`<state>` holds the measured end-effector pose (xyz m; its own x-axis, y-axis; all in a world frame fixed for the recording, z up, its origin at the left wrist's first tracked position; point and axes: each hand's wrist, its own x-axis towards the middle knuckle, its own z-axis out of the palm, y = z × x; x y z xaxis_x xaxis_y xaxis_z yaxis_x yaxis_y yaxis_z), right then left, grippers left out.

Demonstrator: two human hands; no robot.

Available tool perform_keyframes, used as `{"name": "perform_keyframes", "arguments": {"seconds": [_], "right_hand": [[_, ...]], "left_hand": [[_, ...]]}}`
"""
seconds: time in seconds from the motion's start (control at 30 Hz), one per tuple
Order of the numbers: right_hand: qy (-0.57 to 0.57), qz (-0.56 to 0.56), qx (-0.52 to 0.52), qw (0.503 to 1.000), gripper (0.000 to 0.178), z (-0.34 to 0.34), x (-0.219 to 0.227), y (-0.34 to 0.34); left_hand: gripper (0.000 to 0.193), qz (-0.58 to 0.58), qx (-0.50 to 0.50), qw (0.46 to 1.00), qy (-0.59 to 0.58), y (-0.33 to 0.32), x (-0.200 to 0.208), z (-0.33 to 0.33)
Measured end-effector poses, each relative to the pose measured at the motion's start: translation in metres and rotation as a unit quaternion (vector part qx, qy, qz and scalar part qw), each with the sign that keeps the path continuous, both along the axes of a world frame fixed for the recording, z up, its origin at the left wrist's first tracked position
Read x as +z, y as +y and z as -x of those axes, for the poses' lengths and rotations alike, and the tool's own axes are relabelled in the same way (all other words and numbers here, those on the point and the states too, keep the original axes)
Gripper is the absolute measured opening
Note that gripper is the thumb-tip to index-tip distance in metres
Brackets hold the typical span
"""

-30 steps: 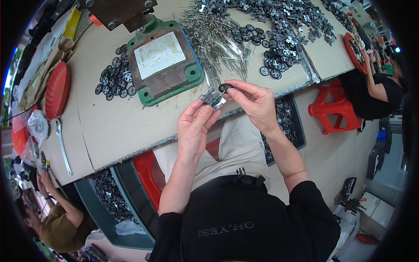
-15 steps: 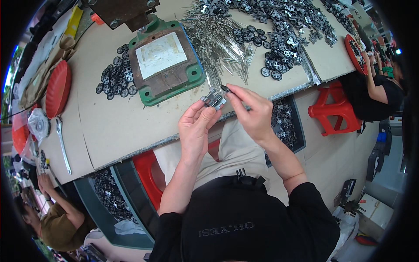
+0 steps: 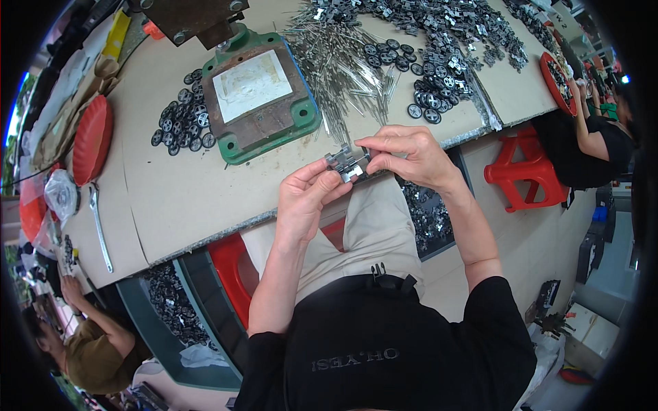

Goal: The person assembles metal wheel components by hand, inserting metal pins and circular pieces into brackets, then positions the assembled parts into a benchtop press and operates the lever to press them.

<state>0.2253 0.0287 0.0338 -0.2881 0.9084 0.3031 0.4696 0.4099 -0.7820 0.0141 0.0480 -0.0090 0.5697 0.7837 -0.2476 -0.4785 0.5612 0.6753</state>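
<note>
My left hand [image 3: 303, 204] is closed on a small grey toy chassis [image 3: 343, 163], pinched between thumb and fingers over the table's front edge. My right hand [image 3: 413, 159] is closed too, thumb and forefinger gripping a small black wheel [image 3: 366, 155] seen edge-on. A thin metal axle shows between wheel and chassis; how far it passes into the chassis is hard to make out. Just beyond my hands lies a heap of thin metal rods [image 3: 349, 75]. Spoked black wheels [image 3: 432, 96] are piled to the right of the rods, with more wheels [image 3: 184, 113] at the left.
A green-framed press base [image 3: 264, 120] with a white plate stands at the left centre. Grey chassis parts [image 3: 418, 17] cover the far table. A wrench [image 3: 100, 229] and red tray [image 3: 92, 140] lie left. Below are bins of parts [image 3: 171, 308] and a red stool [image 3: 524, 171]. Co-workers sit on both sides.
My right hand has shifted right and slightly down, turning its fingers toward the chassis. The left hand has tilted the chassis and lowered it a little.
</note>
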Motion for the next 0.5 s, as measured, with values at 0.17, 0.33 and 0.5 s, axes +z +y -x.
{"name": "perform_keyframes", "arguments": {"seconds": [0.17, 0.33, 0.5], "right_hand": [[0.173, 0.263, -0.120, 0.941, 0.015, 0.010, -0.013, -0.008], [0.272, 0.276, -0.137, 0.912, 0.014, 0.020, -0.018, -0.012], [0.063, 0.126, -0.078, 0.987, 0.014, 0.019, -0.003, -0.010]], "left_hand": [[0.025, -0.039, 0.021, 0.999, 0.027, -0.005, -0.007, -0.002], [0.027, -0.015, 0.026, 0.999, -0.012, -0.002, 0.001, -0.002], [0.031, -0.078, -0.025, 0.995, 0.049, 0.001, 0.007, 0.007]]}}
